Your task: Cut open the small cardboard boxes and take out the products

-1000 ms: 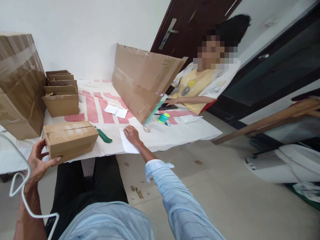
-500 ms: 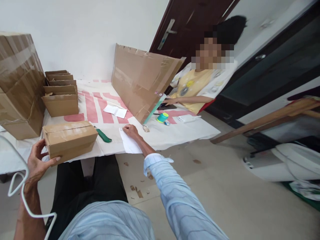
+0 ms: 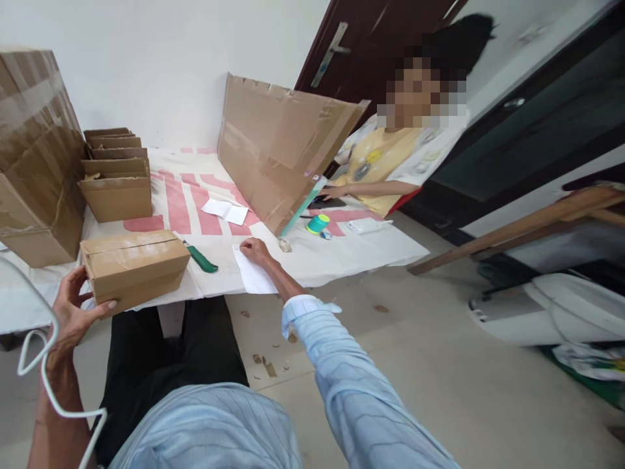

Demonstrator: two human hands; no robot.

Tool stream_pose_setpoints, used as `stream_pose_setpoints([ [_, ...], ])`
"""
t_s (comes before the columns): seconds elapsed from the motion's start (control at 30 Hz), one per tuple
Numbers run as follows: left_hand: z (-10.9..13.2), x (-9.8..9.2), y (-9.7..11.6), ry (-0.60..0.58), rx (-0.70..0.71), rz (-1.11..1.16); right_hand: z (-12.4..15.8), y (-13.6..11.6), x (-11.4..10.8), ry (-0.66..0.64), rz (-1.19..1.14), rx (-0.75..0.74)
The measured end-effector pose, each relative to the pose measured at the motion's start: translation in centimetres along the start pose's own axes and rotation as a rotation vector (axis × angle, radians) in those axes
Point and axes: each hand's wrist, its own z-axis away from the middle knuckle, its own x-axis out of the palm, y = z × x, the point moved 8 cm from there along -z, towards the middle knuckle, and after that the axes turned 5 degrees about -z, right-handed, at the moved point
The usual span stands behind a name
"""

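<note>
My left hand (image 3: pixel 73 311) grips the near left corner of a taped cardboard box (image 3: pixel 134 264) that rests on the table's front edge. My right hand (image 3: pixel 255 250) lies with curled fingers on a white sheet of paper (image 3: pixel 254 276) that overhangs the table edge. A green-handled cutter (image 3: pixel 201 258) lies between the box and the paper. A small roll of tape (image 3: pixel 284 245) sits just right of my right hand.
A large cardboard sheet (image 3: pixel 278 156) stands upright on the table (image 3: pixel 371 251). Open small boxes (image 3: pixel 117 185) and a big taped carton (image 3: pixel 34 150) stand at the left. Another person (image 3: pixel 385 163) sits across, a hand by a teal spool (image 3: pixel 318 224). A white cable (image 3: pixel 39 365) hangs near my left arm.
Both hands stay where they were, on the box and the paper. The view has shifted slightly; the right hand slid a little up the sheet.
</note>
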Motion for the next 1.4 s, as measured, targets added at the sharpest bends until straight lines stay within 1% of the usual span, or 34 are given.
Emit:
stream_pose_setpoints([
  [0.1, -0.1, 0.2, -0.4, -0.041, 0.011, 0.010, 0.4, -0.4, -0.1, 0.032, 0.017, -0.031],
  [0.2, 0.0, 0.3, -1.7, -0.072, -0.040, 0.015, 0.8, -1.0, -0.1, 0.065, 0.035, -0.056],
  [0.3, 0.3, 0.3, -3.1, -0.045, -0.086, 0.016, 1.1, -1.4, -0.1, 0.099, 0.045, -0.069],
  [0.37, 0.4, 0.2, -3.4, -0.018, -0.060, 0.037, 1.3, -1.6, -0.1, 0.119, 0.047, -0.074],
  [0.53, -0.5, -0.4, -2.4, 0.010, 0.042, 0.120, 1.9, -1.6, -0.2, 0.158, 0.053, -0.076],
  [0.73, -1.8, -0.4, -1.0, -0.048, 0.040, 0.144, 2.5, -1.4, -0.4, 0.195, 0.061, -0.062],
  [0.87, -2.2, -0.4, -1.3, -0.038, 0.056, 0.141, 3.1, -1.3, -0.8, 0.217, 0.062, -0.057],
  [0.97, -2.3, -0.5, -1.7, -0.028, 0.052, 0.116, 3.7, -1.7, -1.3, 0.246, 0.059, -0.075],
  [1.07, -2.1, -0.5, -1.5, -0.047, 0.042, 0.096, 4.6, -3.1, -1.2, 0.262, 0.044, -0.129],
  [1.13, -1.7, -0.5, -1.0, -0.065, 0.045, 0.095, 5.3, -4.6, -0.4, 0.249, 0.022, -0.177],
  [1.3, -0.5, -0.2, -0.1, -0.107, 0.047, 0.095, 7.4, -9.7, 3.1, 0.132, 0.026, -0.351],
  [1.4, 0.1, 0.1, 0.0, -0.157, 0.046, 0.085, 8.4, -11.6, 5.1, 0.091, 0.078, -0.398],
])
